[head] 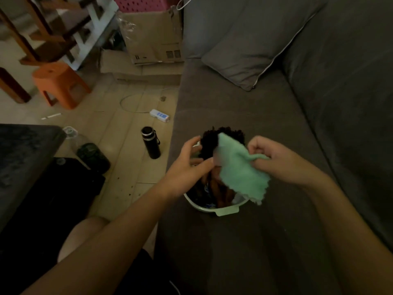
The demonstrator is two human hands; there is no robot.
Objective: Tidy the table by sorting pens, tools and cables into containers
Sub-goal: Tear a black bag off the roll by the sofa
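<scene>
Cloth (240, 173), pale green with a wavy edge, hangs from the right hand (276, 158), whose grip pinches one bunched corner between thumb and curled fingers. It droops over a pale basin (226, 210) that sits on the seat of a grey sofa (234, 107). The left hand (187, 165) is at the cloth's other side, its grip spread, fingers loose, thumb reaching toward the cloth's edge; blur hides whether it touches. Dark fuzzy fabric (210, 139) and brownish pieces fill the basin. A grey cushion (255, 50) lies farther back on the sofa. On the floor beside the sofa stand a black flask (151, 142) and a clear bottle (89, 150), with a white power strip (159, 116) and an orange stool (60, 84) beyond.
</scene>
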